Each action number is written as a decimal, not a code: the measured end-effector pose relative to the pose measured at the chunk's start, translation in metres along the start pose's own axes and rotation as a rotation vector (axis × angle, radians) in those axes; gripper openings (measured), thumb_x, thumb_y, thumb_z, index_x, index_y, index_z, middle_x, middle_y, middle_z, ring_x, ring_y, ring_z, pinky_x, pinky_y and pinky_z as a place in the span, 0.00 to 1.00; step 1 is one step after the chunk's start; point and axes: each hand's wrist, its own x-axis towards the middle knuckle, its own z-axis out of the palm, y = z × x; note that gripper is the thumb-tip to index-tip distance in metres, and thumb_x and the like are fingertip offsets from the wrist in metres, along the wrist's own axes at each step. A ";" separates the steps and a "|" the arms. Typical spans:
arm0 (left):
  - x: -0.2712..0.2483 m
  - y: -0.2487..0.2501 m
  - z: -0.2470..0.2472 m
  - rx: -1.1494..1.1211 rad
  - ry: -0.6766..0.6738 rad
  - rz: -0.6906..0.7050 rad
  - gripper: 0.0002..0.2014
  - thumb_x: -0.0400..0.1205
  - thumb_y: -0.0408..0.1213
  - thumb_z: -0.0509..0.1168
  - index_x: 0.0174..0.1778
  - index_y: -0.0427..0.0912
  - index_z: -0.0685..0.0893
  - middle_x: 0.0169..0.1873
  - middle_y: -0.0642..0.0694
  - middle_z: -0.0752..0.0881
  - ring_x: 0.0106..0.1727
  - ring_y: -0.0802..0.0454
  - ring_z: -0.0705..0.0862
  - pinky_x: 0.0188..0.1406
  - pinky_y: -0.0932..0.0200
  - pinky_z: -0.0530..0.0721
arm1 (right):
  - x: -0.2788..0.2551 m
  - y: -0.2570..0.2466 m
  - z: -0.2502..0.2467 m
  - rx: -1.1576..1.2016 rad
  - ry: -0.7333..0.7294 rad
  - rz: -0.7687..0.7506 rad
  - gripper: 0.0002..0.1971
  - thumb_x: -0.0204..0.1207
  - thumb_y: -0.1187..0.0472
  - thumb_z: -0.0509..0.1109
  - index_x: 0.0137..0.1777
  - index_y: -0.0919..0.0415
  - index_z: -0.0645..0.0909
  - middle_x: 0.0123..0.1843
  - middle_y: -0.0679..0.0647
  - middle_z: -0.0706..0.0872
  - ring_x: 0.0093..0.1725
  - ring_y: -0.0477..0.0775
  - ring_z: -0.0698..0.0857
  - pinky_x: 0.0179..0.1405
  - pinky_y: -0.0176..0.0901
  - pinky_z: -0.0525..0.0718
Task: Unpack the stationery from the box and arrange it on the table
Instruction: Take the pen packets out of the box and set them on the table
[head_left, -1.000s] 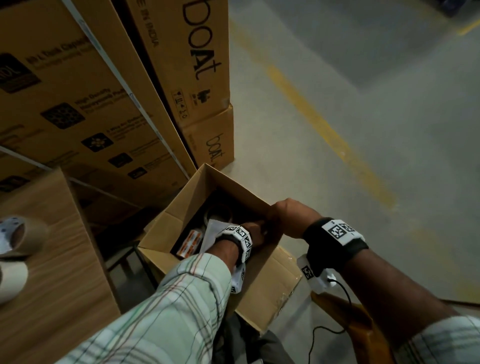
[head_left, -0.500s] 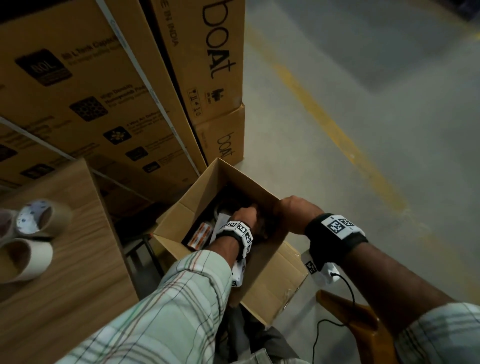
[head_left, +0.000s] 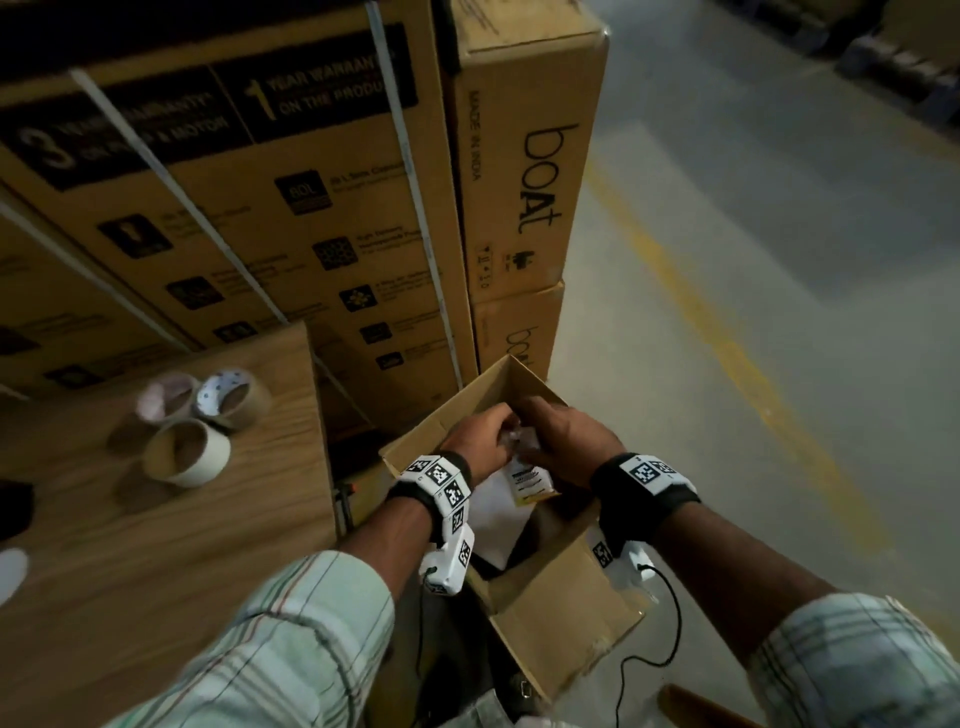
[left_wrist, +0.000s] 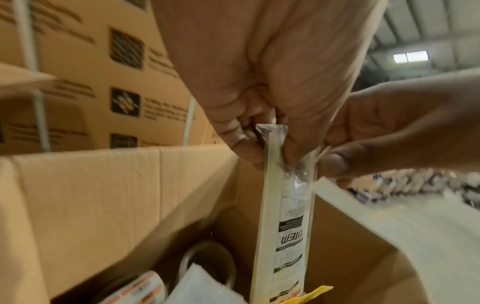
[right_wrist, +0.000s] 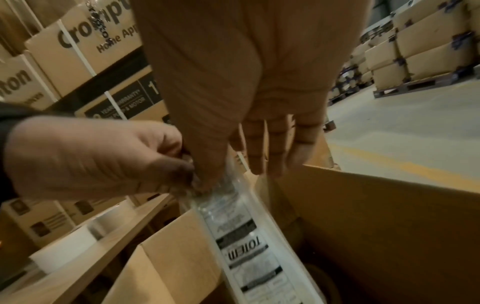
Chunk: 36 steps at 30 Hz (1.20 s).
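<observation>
An open cardboard box (head_left: 566, 618) stands on the floor beside the wooden table (head_left: 156, 561). Above its opening both hands hold one long plastic-wrapped packet (head_left: 531, 477) with a black and white label. My left hand (head_left: 500, 437) pinches the packet's top end (left_wrist: 272, 131) from the left. My right hand (head_left: 535, 427) pinches the loose plastic of the same end from the right, its other fingers (right_wrist: 257, 152) straight. The packet (right_wrist: 246, 236) hangs down into the box. Left inside the box are a clear tape roll (left_wrist: 207, 261), an orange-labelled item (left_wrist: 137, 290) and a white packet (left_wrist: 200, 288).
Three tape rolls (head_left: 187, 452) sit on the table to the left, with a dark object (head_left: 15, 506) at its left edge. Tall stacked cartons (head_left: 291, 218) rise behind the table and box. A cable (head_left: 654, 639) trails under my right wrist. Grey floor with a yellow line (head_left: 727, 332) lies to the right.
My left hand has come up out of the box with the packet. My right hand has left the box flap and taken the packet's top. The head view has swung toward the table.
</observation>
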 end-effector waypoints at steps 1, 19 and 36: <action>-0.008 -0.002 -0.007 -0.011 0.029 0.000 0.13 0.80 0.31 0.65 0.60 0.44 0.78 0.56 0.40 0.87 0.58 0.42 0.84 0.59 0.47 0.84 | 0.002 -0.008 0.001 0.025 0.048 -0.062 0.25 0.72 0.51 0.73 0.66 0.55 0.70 0.56 0.54 0.86 0.51 0.59 0.86 0.44 0.55 0.87; -0.193 -0.098 -0.068 -0.371 0.423 -0.048 0.06 0.79 0.34 0.67 0.50 0.45 0.82 0.45 0.44 0.89 0.47 0.45 0.88 0.51 0.42 0.87 | -0.018 -0.185 0.020 0.137 0.027 -0.271 0.06 0.78 0.60 0.69 0.53 0.59 0.81 0.44 0.53 0.85 0.43 0.53 0.85 0.43 0.47 0.85; -0.523 -0.282 -0.111 -0.394 0.795 -0.305 0.11 0.81 0.33 0.67 0.59 0.42 0.81 0.54 0.43 0.88 0.56 0.47 0.86 0.58 0.49 0.86 | -0.095 -0.501 0.164 0.268 -0.209 -0.586 0.04 0.77 0.63 0.70 0.46 0.57 0.77 0.37 0.54 0.86 0.29 0.50 0.85 0.29 0.47 0.85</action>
